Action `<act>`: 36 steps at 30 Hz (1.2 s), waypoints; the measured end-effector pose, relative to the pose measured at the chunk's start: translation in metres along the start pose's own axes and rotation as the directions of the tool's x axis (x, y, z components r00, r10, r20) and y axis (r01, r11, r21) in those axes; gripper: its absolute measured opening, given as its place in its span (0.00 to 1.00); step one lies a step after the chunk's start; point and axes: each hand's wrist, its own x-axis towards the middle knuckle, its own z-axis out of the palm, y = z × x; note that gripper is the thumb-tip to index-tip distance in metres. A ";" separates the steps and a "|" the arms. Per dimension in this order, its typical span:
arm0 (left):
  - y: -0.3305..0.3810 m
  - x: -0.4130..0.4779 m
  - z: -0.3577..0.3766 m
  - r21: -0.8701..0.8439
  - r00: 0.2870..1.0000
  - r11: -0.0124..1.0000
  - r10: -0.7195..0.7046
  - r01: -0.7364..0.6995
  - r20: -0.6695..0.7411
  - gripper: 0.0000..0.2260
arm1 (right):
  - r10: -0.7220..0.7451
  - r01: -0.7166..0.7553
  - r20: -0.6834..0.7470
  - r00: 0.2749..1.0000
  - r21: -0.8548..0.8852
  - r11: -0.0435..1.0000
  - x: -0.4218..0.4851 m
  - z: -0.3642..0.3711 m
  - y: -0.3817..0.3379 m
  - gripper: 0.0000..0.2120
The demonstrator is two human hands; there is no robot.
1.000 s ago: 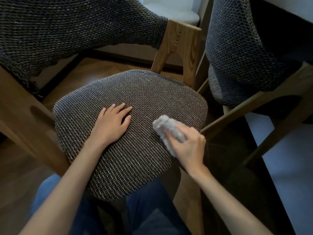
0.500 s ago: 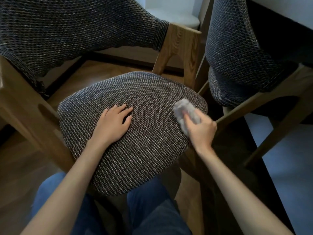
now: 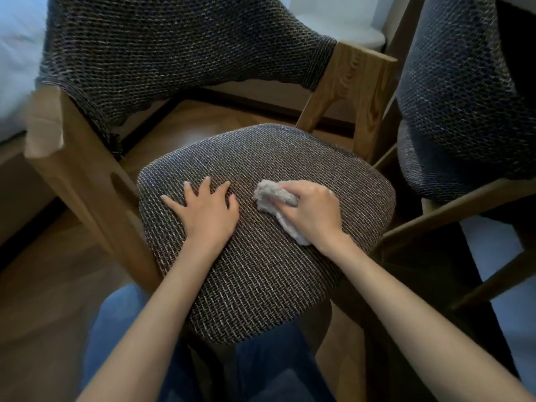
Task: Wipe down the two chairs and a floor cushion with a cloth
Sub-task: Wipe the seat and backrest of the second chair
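A wooden chair with a dark woven seat fills the middle of the head view, its woven backrest above. My left hand lies flat on the seat with fingers spread. Just to its right, my right hand grips a bunched pale grey cloth and presses it onto the seat. A second chair of the same fabric stands at the right, partly cut off. No floor cushion shows.
Wooden chair legs rise behind the seat, and the second chair's wooden frame crosses at the right. White bedding lies at far left. My knees in blue jeans sit under the seat's front edge. The floor is brown wood.
My right hand has slid the cloth from the seat's right edge leftward to the middle, close to my left hand. My left hand's fingers have spread wider.
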 end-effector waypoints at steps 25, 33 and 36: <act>-0.018 0.016 0.000 -0.063 0.983 0.991 -0.126 0.119 -0.130 0.18 | -0.315 0.260 0.259 0.913 0.224 0.939 0.129 0.091 -0.029 0.24; -0.037 0.011 -0.005 -0.047 0.972 0.983 -0.180 0.175 -0.149 0.22 | -0.194 0.189 0.165 0.967 0.045 0.981 0.184 0.122 -0.026 0.16; -0.041 0.009 -0.003 -0.092 0.966 0.974 -0.219 0.207 -0.140 0.22 | -0.062 0.057 0.161 0.985 0.037 0.998 0.222 0.149 -0.033 0.16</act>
